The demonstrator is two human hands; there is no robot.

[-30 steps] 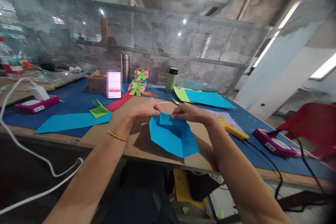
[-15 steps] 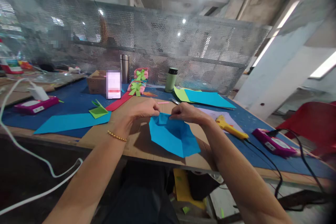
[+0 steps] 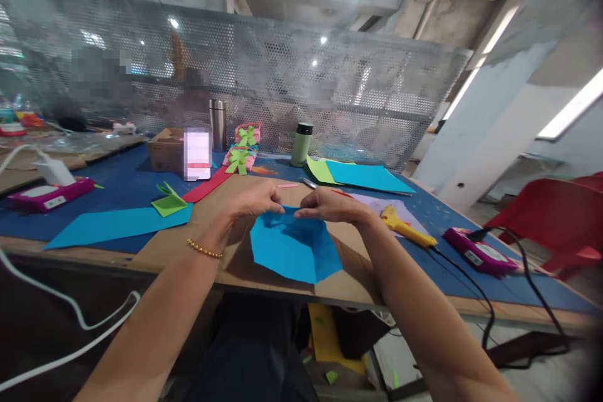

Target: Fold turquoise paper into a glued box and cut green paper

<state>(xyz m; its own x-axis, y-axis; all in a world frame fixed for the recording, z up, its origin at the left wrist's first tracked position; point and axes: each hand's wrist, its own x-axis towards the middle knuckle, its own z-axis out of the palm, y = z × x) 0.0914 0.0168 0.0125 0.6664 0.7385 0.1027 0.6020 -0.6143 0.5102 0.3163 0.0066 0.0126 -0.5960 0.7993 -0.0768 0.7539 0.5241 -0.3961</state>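
A folded sheet of blue paper (image 3: 287, 248) is held just above the brown cardboard (image 3: 188, 257). My left hand (image 3: 260, 198) pinches its far edge on the left, thumb inside and fingers curled behind. Close by on the right, my right hand (image 3: 325, 204) grips the same edge between thumb and fingers. Creased side flaps make the paper look like an open, shallow pouch facing me. My fingertips behind the edge are partly hidden.
Right of my hands lie a yellow glue gun (image 3: 407, 226) and a purple power strip (image 3: 479, 251). Left are a blue paper strip (image 3: 117, 224), a folded green paper (image 3: 168, 203) and a phone (image 3: 196, 154). Behind stand a green bottle (image 3: 301, 146) and blue sheets (image 3: 370, 176).
The view has shifted slightly to the right. The far edge of the blue paper, folded over earlier, now looks straighter, and both hands still hold it.
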